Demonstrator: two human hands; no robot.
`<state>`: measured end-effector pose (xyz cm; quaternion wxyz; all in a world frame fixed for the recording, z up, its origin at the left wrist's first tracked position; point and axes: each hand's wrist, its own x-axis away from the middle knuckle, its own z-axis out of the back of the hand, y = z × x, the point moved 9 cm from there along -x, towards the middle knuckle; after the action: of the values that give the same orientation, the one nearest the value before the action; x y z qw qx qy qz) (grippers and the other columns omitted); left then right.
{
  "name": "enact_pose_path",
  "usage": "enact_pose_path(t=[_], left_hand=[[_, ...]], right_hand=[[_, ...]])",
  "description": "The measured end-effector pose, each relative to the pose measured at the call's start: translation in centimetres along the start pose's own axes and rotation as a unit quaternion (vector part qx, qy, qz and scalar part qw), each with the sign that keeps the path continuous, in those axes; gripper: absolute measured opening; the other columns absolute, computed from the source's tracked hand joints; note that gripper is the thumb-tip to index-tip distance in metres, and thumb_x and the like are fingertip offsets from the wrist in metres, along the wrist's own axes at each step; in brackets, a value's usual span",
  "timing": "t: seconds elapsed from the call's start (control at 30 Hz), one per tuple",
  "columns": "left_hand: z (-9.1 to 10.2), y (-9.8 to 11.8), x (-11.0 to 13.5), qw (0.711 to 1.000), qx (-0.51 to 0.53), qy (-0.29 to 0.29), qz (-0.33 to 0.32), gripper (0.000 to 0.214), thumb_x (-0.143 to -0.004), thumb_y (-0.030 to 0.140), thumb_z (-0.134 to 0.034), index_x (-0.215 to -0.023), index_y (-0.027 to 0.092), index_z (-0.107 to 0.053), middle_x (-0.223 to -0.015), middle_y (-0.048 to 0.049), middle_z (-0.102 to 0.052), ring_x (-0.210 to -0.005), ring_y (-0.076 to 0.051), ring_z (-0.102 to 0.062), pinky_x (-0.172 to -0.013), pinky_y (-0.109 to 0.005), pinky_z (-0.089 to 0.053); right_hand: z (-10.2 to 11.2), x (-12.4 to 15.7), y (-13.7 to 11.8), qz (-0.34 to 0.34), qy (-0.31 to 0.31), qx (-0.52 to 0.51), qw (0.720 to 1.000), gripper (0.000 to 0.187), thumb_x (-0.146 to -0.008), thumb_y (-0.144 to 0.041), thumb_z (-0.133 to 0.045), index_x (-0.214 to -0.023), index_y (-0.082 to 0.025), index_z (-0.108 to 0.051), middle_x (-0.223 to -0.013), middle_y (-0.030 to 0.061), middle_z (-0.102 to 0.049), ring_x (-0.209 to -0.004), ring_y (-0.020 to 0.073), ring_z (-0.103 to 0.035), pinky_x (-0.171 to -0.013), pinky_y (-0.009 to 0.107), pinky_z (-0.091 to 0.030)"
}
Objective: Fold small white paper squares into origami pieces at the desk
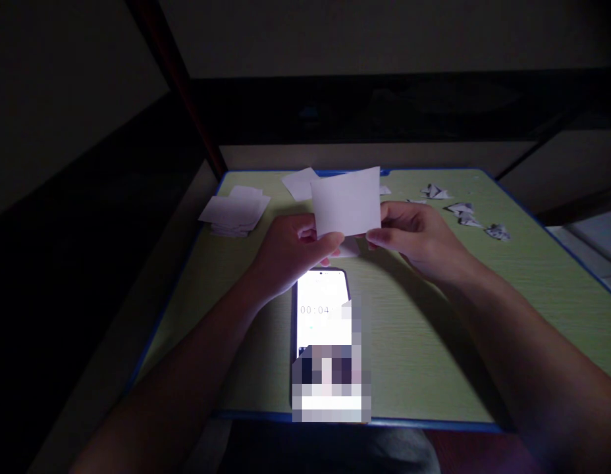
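Note:
A blank white sheet of paper (345, 203) is held up over the middle of the table, slightly curved. My left hand (300, 249) grips its lower left corner, thumb on the near face. At the lower right corner my right hand (414, 234) pinches the same sheet between thumb and fingers. Below the hands lies a lit phone (321, 316) showing a timer; its lower part is pixelated. Another piece of paper (347, 248) shows partly beneath the held sheet, mostly hidden.
The green table (414, 355) has a blue edge. A stack of white papers (236, 209) sits at the left, with a loose sheet (300, 184) behind. Several small folded papers (463, 212) lie at the right. Beyond the right edge are pale flat items (594, 240).

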<state>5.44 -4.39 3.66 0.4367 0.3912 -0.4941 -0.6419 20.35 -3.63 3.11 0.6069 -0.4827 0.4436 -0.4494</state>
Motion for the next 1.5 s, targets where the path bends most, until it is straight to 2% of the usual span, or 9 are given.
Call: enact_pose_path(t=[0.17, 0.57, 0.73, 0.87, 0.9, 1.0, 1.13, 1.27, 1.5], left_hand=[[0.3, -0.3, -0.2, 1.0, -0.008, -0.008, -0.012, 0.015, -0.074, 0.028, -0.066, -0.074, 0.013, -0.065, -0.07, -0.0037, -0.073, -0.053, -0.009, -0.063, -0.048, -0.018, -0.052], [0.9, -0.4, -0.5, 0.999, -0.008, -0.03, -0.031, 0.015, -0.078, 0.028, -0.068, -0.077, 0.013, -0.067, -0.07, -0.0032, -0.073, -0.053, -0.008, -0.064, -0.05, -0.017, -0.051], [1.9, -0.7, -0.6, 0.999, 0.017, 0.025, -0.043, 0.019, -0.078, 0.03, -0.068, -0.07, 0.013, -0.065, -0.068, -0.0033, -0.072, -0.049, -0.006, -0.06, -0.045, -0.016, -0.046], [1.0, -1.0, -0.5, 0.997, 0.051, 0.034, -0.04, 0.021, -0.079, 0.034, -0.067, -0.074, 0.014, -0.067, -0.069, -0.0037, -0.073, -0.048, -0.007, -0.059, -0.045, -0.018, -0.045], [0.5, -1.0, -0.4, 0.997, 0.057, 0.026, -0.038, 0.02, -0.079, 0.034, -0.066, -0.074, 0.015, -0.067, -0.069, -0.0034, -0.073, -0.048, -0.007, -0.059, -0.045, -0.018, -0.046], [-0.2, -0.8, -0.2, 0.997, 0.065, 0.013, -0.036, 0.018, -0.079, 0.032, -0.067, -0.073, 0.015, -0.068, -0.069, -0.003, -0.073, -0.049, -0.008, -0.06, -0.045, -0.018, -0.045], [0.1, -0.9, -0.3, 0.997, 0.069, 0.021, -0.027, 0.019, -0.078, 0.033, -0.069, -0.073, 0.015, -0.069, -0.068, -0.0029, -0.073, -0.048, -0.008, -0.059, -0.045, -0.019, -0.044], [0.1, -1.0, -0.5, 0.996, 0.09, 0.018, -0.02, 0.018, -0.077, 0.032, -0.07, -0.071, 0.015, -0.068, -0.066, -0.0026, -0.071, -0.047, -0.007, -0.058, -0.044, -0.019, -0.043], [-0.2, -0.9, -0.4, 0.997, 0.078, 0.015, -0.018, 0.019, -0.078, 0.031, -0.067, -0.071, 0.014, -0.068, -0.066, -0.0031, -0.072, -0.047, -0.008, -0.058, -0.043, -0.019, -0.042]], right_hand=[[0.2, -0.1, -0.2, -0.002, -0.003, 0.007, 1.0, 0.01, -0.062, -0.021, -0.071, -0.058, -0.02, -0.062, -0.06, -0.0014, -0.057, -0.057, 0.0118, -0.048, -0.052, 0.026, -0.033], [1.2, -0.2, -0.2, -0.011, 0.005, 0.022, 1.0, 0.008, -0.061, -0.02, -0.073, -0.061, -0.019, -0.066, -0.062, -0.001, -0.06, -0.058, 0.0113, -0.05, -0.055, 0.027, -0.036], [2.5, -0.4, -0.2, 0.027, 0.043, -0.022, 0.998, 0.007, -0.07, -0.019, -0.073, -0.064, -0.021, -0.068, -0.065, -0.0011, -0.062, -0.059, 0.0102, -0.051, -0.056, 0.026, -0.036], [0.5, -0.1, 0.0, 0.014, 0.016, -0.032, 0.999, 0.015, -0.075, -0.031, -0.076, -0.068, -0.02, -0.069, -0.065, -0.0009, -0.06, -0.059, 0.0102, -0.05, -0.056, 0.026, -0.036], [-0.5, 0.0, 0.1, 0.006, -0.007, -0.028, 1.0, 0.015, -0.075, -0.032, -0.076, -0.07, -0.019, -0.069, -0.066, -0.0005, -0.061, -0.06, 0.0106, -0.051, -0.055, 0.027, -0.036], [-1.8, 0.4, -0.2, 0.011, -0.017, -0.035, 0.999, 0.016, -0.073, -0.031, -0.079, -0.07, -0.018, -0.07, -0.065, -0.0002, -0.063, -0.059, 0.0108, -0.052, -0.056, 0.027, -0.038], [-1.4, 0.4, -0.4, 0.022, 0.018, -0.051, 0.998, 0.015, -0.074, -0.031, -0.078, -0.072, -0.018, -0.07, -0.067, 0.0, -0.065, -0.058, 0.0101, -0.053, -0.056, 0.026, -0.04], [-1.6, 0.4, -0.3, 0.026, 0.008, -0.063, 0.998, 0.016, -0.072, -0.032, -0.079, -0.074, -0.018, -0.071, -0.07, 0.0005, -0.067, -0.06, 0.0109, -0.055, -0.057, 0.027, -0.041], [-1.0, 0.4, -0.4, 0.04, 0.052, -0.05, 0.997, 0.015, -0.075, -0.026, -0.075, -0.065, -0.018, -0.066, -0.062, -0.0019, -0.061, -0.056, 0.0097, -0.052, -0.055, 0.027, -0.036]])
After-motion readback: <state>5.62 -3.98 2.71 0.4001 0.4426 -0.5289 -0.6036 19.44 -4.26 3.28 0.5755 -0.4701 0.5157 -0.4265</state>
